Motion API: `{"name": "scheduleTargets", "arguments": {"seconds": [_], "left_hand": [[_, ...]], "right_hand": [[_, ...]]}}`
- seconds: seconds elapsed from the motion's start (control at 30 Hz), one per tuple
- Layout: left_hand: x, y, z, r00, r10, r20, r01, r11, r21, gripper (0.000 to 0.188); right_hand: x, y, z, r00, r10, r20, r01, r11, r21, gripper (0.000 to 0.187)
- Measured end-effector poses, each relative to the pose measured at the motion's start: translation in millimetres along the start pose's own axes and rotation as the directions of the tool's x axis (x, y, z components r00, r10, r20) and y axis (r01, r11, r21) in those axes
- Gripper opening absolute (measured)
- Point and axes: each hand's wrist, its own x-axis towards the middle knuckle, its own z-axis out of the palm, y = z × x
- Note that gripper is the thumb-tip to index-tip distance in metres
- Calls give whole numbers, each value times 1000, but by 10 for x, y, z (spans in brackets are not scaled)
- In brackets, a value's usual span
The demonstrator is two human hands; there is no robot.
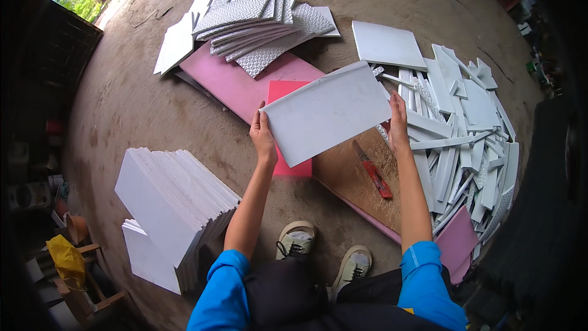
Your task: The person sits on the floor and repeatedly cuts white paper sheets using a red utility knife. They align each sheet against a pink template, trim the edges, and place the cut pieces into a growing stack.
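Observation:
I hold a white rectangular foam panel (327, 112) up in front of me, tilted, between both hands. My left hand (262, 135) grips its left edge and my right hand (398, 124) presses its right edge. Below the panel lie a red-pink square sheet (288, 168) and a long pink board (239, 83) on the ground. A red utility knife (373, 171) rests on a brown board (352, 175) just under my right hand.
A tall stack of white panels (171, 205) stands at my left. Patterned white tiles (257, 21) are piled at the back. A white square panel (387, 44) and a heap of white cut strips (465, 129) lie at the right. My shoes (324, 251) are on the concrete floor.

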Motion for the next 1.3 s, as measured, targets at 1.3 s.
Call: {"name": "scheduleTargets", "arguments": {"seconds": [1.3], "left_hand": [[-485,-23,-667,990,125,70,-137,683,717,43]], "right_hand": [[-772,857,347,956,186,-227,-267,872,-410,30]]}}
